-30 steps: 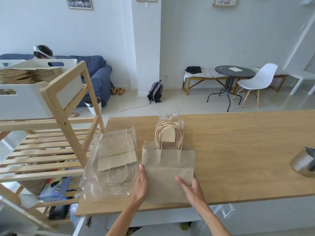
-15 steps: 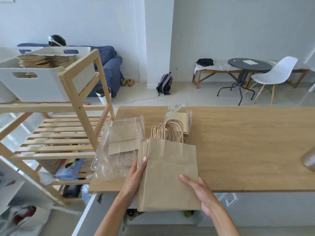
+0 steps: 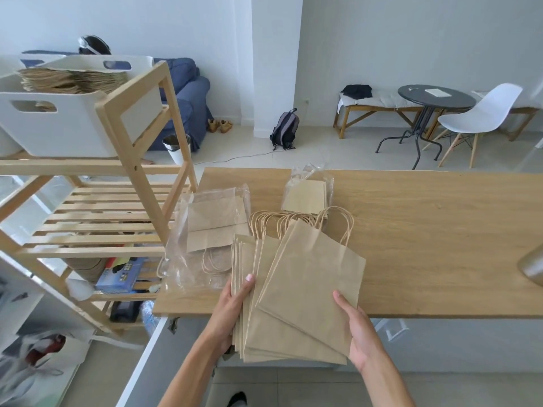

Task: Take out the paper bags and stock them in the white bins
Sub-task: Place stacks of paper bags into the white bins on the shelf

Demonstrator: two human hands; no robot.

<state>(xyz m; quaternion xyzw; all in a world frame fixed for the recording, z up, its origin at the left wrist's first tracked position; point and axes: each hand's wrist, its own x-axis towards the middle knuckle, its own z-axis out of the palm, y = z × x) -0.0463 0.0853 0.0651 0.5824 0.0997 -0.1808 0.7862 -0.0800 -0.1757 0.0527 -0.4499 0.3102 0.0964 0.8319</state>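
A fanned stack of brown paper bags [image 3: 296, 292] with twine handles is lifted off the table's front edge. My left hand [image 3: 235, 306] grips its left side, thumb on top. My right hand [image 3: 357, 330] holds its lower right corner. A clear plastic pack [image 3: 211, 230] with more bags lies on the table to the left. A second clear pack [image 3: 311, 195] lies behind the stack. A white bin [image 3: 67, 124] stands on top of the wooden shelf at upper left, with paper bags [image 3: 70, 80] stacked in it.
The wooden table [image 3: 426, 230] stretches right; a metal vessel [image 3: 533, 268] shows at its right edge. The wooden shelf rack [image 3: 141, 171] stands close on the left, with boxes on its lower level. A sofa, backpack, round table and white chair are farther back.
The stack of bags has come out of its plastic wrap and toward me, off the table edge, and has fanned out. Both hands moved back with it.
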